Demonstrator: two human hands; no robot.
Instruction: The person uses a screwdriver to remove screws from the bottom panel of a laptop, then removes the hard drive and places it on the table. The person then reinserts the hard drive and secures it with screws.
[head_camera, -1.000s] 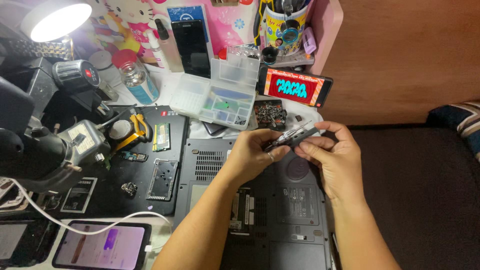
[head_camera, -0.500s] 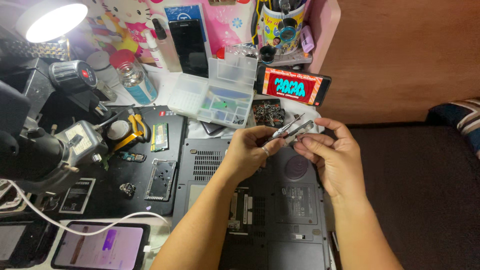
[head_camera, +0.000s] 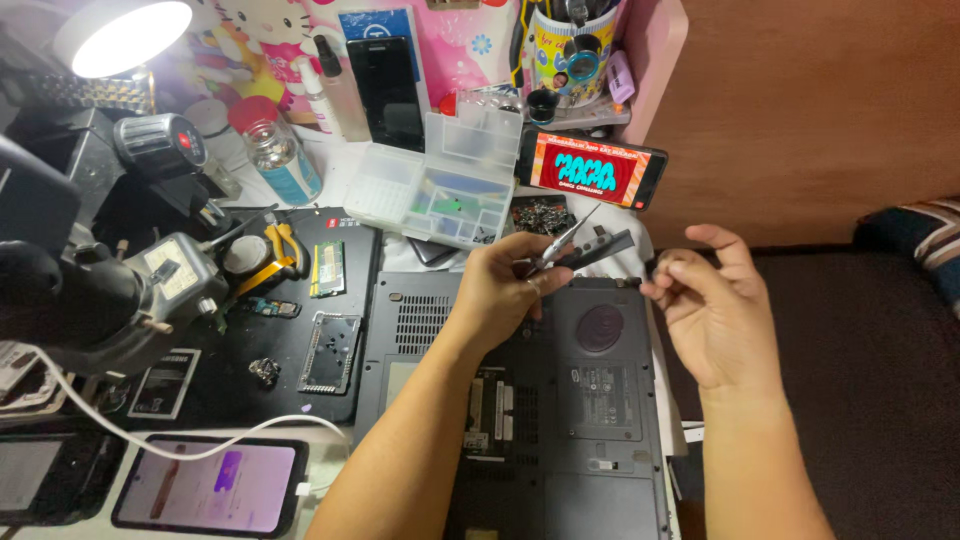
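Counted: two bare hands, left hand (head_camera: 505, 290) and right hand (head_camera: 715, 315); one dark grey upturned laptop (head_camera: 560, 400); three lit phones, one orange-screened (head_camera: 592, 168), one purple-screened (head_camera: 210, 485), one black-screened upright (head_camera: 386, 92); one clear plastic compartment box (head_camera: 440, 180); one round white lamp (head_camera: 122, 38); one glass jar (head_camera: 280, 155).

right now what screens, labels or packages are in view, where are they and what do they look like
Lit phone: propped sideways behind the laptop, orange-red screen with teal shapes.
Dark phone: upright against the back wall, black screen.
Bottom phone: flat at the near left edge, pale screen with a purple patch.
Laptop label: grey rectangle on the dark underside, right of the left hand.
Bottle: red cap, blue label, left of the clear parts box.
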